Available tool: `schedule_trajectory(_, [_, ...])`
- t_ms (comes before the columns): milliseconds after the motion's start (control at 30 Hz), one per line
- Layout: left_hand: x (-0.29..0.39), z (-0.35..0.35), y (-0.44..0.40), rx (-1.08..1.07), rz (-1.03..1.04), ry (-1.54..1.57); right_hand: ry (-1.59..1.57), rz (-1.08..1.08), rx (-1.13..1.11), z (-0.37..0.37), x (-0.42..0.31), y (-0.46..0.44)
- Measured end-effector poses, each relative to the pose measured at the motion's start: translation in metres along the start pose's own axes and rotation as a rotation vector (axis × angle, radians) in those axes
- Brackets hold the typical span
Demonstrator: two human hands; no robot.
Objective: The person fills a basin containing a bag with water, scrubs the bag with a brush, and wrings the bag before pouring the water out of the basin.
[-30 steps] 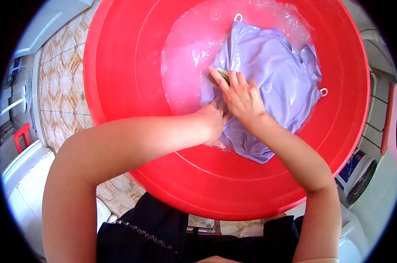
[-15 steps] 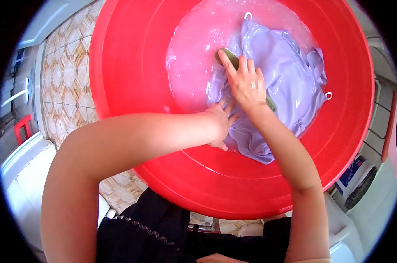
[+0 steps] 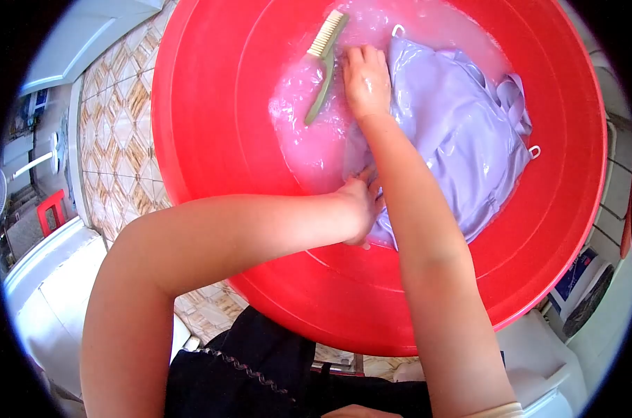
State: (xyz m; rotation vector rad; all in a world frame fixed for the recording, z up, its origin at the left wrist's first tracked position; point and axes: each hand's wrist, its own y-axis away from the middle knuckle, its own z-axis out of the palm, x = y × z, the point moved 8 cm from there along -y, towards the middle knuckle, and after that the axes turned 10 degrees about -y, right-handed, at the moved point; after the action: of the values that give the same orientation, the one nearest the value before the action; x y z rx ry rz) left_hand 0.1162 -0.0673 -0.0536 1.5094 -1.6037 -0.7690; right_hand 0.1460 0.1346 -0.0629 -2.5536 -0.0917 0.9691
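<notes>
A wet lilac cloth (image 3: 455, 125) with white plastic loops lies bunched in soapy water inside a large red basin (image 3: 204, 104). My left hand (image 3: 360, 207) presses its near-left edge, fingers apart and partly hidden behind my right forearm. My right hand (image 3: 367, 82) is at the cloth's far-left edge in the shallow suds, fingers extended side by side with nothing visible in them; its thumb is hidden. Left of that hand, a green-handled scrub brush (image 3: 323, 80) lies in the suds against the basin bottom, its pale bristles showing.
Patterned floor tiles (image 3: 117, 125) run along the basin's left side. A small red chair (image 3: 51, 211) stands farther left. On the right, a blue-and-white container (image 3: 577, 282) sits close to the basin's rim. My dark-clothed lap (image 3: 246, 369) is below the near rim.
The scrub brush has left my right hand and now lies in the suds to its left. My right hand has moved up and left to the cloth's edge. My left hand stays on the cloth.
</notes>
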Motion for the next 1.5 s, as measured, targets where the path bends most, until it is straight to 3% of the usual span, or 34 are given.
schedule_trajectory(67, [0.004,0.007,0.001,-0.017,0.039,0.013,0.016,0.075,0.027,-0.003,0.003,0.007])
schedule_trajectory(133, [0.006,-0.001,0.006,0.286,0.002,0.072,0.078,0.331,-0.47,0.018,0.0,0.024])
schedule_trajectory(233, [0.011,-0.004,0.009,0.193,-0.002,-0.002,0.055,0.192,-0.421,0.017,-0.011,0.023])
schedule_trajectory(300, [0.012,-0.008,0.011,0.09,0.057,-0.038,0.015,0.279,-0.387,0.02,-0.002,0.018])
schedule_trajectory(367, [0.014,-0.002,0.01,-0.016,0.111,-0.082,-0.789,0.79,0.242,0.013,0.038,0.033])
schedule_trajectory(433, [0.015,-0.002,0.01,0.067,0.078,-0.027,-0.763,0.702,0.303,0.002,0.021,0.036])
schedule_trajectory(500, [0.018,-0.002,0.009,0.157,0.069,0.067,-0.143,0.555,-0.164,0.001,-0.019,0.027])
schedule_trajectory(533, [0.025,0.012,-0.004,0.093,0.133,0.096,-0.141,0.557,-0.164,0.004,-0.027,0.029])
schedule_trajectory(600, [0.035,0.029,-0.026,0.029,0.195,0.124,-0.038,0.436,-0.436,0.028,-0.047,0.032])
schedule_trajectory(700, [0.035,0.032,-0.024,-0.099,0.224,0.036,-0.2,0.531,-0.372,0.035,-0.037,0.035])
schedule_trajectory(767, [0.016,-0.011,0.019,0.122,0.127,0.029,-0.343,0.523,-0.334,0.016,-0.021,0.03])
schedule_trajectory(800, [0.021,0.003,0.001,0.047,0.122,0.03,-0.332,0.475,-0.356,-0.008,-0.02,0.025])
schedule_trajectory(867, [0.017,0.0,0.006,0.056,0.095,0.068,-0.154,0.39,-0.423,-0.062,-0.022,0.022])
schedule_trajectory(933, [0.015,0.0,0.0,0.104,0.076,0.076,0.258,0.312,-0.639,-0.101,-0.026,0.039])
schedule_trajectory(967, [0.014,-0.003,0.0,0.116,0.075,0.082,0.268,0.305,-0.645,-0.11,-0.025,0.057])
schedule_trajectory(1033, [0.013,0.003,0.0,-0.005,0.051,0.189,0.614,0.083,-0.856,-0.102,-0.022,0.103])
schedule_trajectory(1067, [0.012,0.003,0.0,-0.004,0.049,0.186,0.616,0.084,-0.853,-0.099,-0.015,0.103])
schedule_trajectory(1133, [0.014,0.005,0.002,0.003,0.058,0.204,0.6,0.007,-0.631,-0.094,-0.01,0.076])
schedule_trajectory(1200, [0.009,0.003,0.006,0.04,0.046,0.184,0.518,0.107,-0.429,-0.086,0.007,0.028])
schedule_trajectory(1333, [0.0,0.004,0.007,0.082,0.012,0.125,0.462,0.212,-0.33,-0.063,0.015,0.008])
schedule_trajectory(1400, [-0.001,0.005,0.002,0.102,0.019,0.14,0.445,0.204,-0.431,-0.08,-0.017,0.037])
schedule_trajectory(1467, [-0.002,0.003,0.0,0.121,0.027,0.155,0.481,0.102,-0.696,-0.084,-0.032,0.094])
schedule_trajectory(1500, [0.0,0.002,0.0,0.106,0.047,0.153,0.483,0.101,-0.699,-0.086,-0.026,0.096])
